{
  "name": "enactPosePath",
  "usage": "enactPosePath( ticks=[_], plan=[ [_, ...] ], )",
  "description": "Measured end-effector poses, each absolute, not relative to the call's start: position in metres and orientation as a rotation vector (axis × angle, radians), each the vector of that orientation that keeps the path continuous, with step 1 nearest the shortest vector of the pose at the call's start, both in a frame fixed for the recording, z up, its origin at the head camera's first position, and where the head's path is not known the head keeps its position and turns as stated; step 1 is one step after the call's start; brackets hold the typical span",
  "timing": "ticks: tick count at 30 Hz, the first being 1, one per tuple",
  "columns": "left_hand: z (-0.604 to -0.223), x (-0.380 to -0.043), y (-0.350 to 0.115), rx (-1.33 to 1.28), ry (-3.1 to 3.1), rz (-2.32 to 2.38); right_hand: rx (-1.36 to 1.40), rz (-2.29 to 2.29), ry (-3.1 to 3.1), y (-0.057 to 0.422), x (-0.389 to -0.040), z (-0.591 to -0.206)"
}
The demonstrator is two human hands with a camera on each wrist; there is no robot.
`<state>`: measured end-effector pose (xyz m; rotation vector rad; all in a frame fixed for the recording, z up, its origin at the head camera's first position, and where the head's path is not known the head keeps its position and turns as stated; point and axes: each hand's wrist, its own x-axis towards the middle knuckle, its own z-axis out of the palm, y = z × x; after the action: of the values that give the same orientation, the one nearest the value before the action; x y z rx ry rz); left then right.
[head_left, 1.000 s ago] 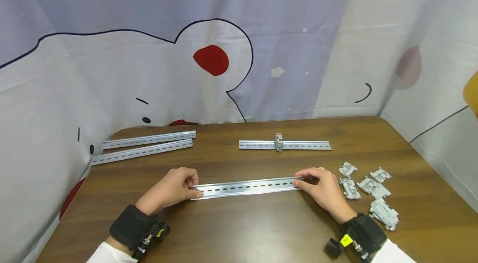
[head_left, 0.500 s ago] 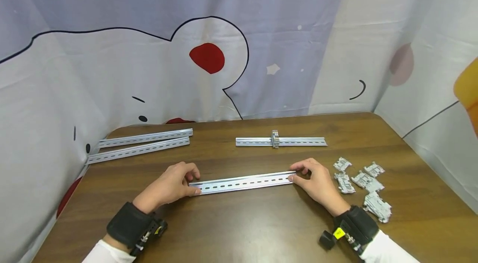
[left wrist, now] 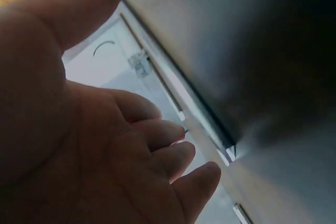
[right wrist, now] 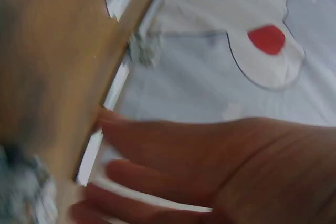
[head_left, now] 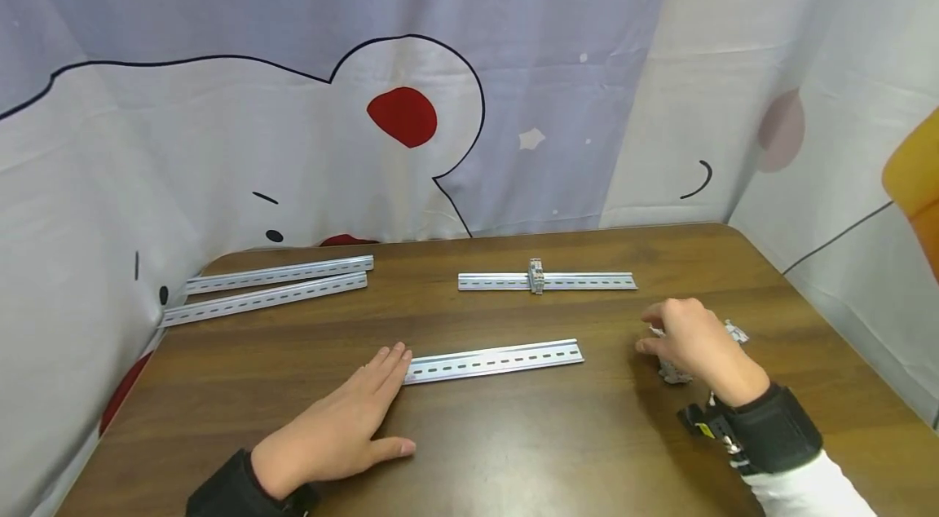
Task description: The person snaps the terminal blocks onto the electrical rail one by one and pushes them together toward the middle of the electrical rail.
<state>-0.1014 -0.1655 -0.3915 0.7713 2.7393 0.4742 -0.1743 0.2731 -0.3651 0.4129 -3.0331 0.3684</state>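
A slotted metal DIN rail (head_left: pixel 499 360) lies slightly slanted across the middle of the table. At its left end is my left hand (head_left: pixel 345 427), palm down with fingers straight and thumb spread, the fingertips overlapping that end. My right hand (head_left: pixel 700 346) is over the grey terminal blocks (head_left: pixel 673 374) on the right, hiding most of them. Its fingers are bent loosely, thumb apart. In the right wrist view, blurred blocks (right wrist: pixel 31 195) show at the lower left, apart from the fingers (right wrist: pixel 147 179).
Farther back lies another DIN rail (head_left: pixel 587 282) with terminal blocks (head_left: pixel 536 276) clipped on near its middle. Two more rails, one behind (head_left: pixel 279 267) and one in front (head_left: pixel 264 300), lie at the back left. A printed curtain (head_left: pixel 293 134) borders the table (head_left: pixel 513 452).
Both hands have let go of the near rail's ends. The left hand has flattened out at its left end; the right hand has moved right, over the terminal blocks.
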Motion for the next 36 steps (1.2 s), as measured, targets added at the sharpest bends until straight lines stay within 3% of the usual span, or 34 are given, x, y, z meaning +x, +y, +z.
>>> enactPosePath(
  ticks=[7, 17, 25, 36],
  plan=[
    [-0.395, -0.09, -0.166, 0.803, 2.691, 0.441, 0.26, 0.256, -3.311, 0.288, -0.173, -0.349],
    [-0.4, -0.089, -0.165, 0.834, 2.715, 0.366, 0.189, 0.253, -3.42, 0.291, -0.182, -0.359],
    [-0.401, -0.091, -0.165, 0.841, 2.695, 0.369, 0.303, 0.285, -3.299, 0.286, -0.181, -0.361],
    [-0.401, -0.093, -0.164, 0.84, 2.683, 0.363, 0.599, 0.547, -2.886, 0.237, -0.174, -0.366]
  ],
)
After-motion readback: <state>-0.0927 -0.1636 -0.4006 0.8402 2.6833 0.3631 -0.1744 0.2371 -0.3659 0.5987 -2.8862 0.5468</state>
